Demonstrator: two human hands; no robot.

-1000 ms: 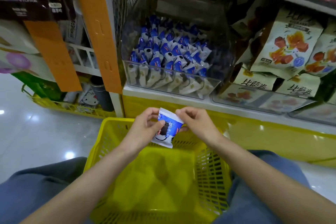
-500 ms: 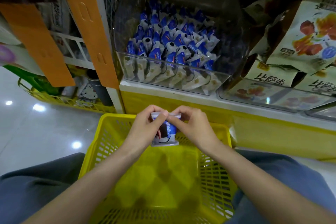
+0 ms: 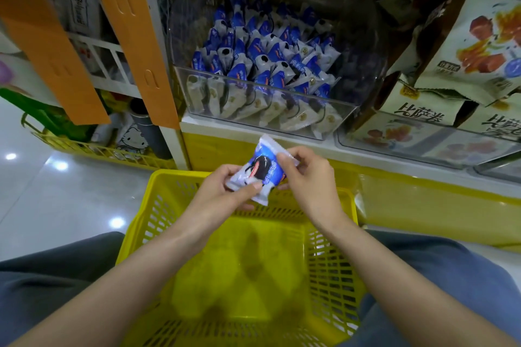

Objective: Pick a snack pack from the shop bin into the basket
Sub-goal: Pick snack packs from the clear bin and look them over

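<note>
A blue and white snack pack (image 3: 260, 170) with a dark picture is held in the air above the far rim of the yellow basket (image 3: 332, 267). My left hand (image 3: 225, 191) pinches its lower left edge with thumb on top. My right hand (image 3: 307, 175) pinches its upper right edge. The pack is tilted, its face turned up. The basket sits between my knees and nothing lies in it. Behind stands the clear shop bin (image 3: 197, 87), filled with several packs of the same kind (image 3: 265, 56).
To the right, another clear bin (image 3: 394, 149) and large beige snack bags (image 3: 468, 45). A yellow shelf base (image 3: 423, 200) runs below the bins. Orange shelf posts (image 3: 135, 31) stand left, with a yellow floor basket (image 3: 98, 149) on the shiny floor behind.
Both hands have turned the pack from upright to tilted with its face up, and my head has moved closer to the bin. The pack stays above the basket's far rim.
</note>
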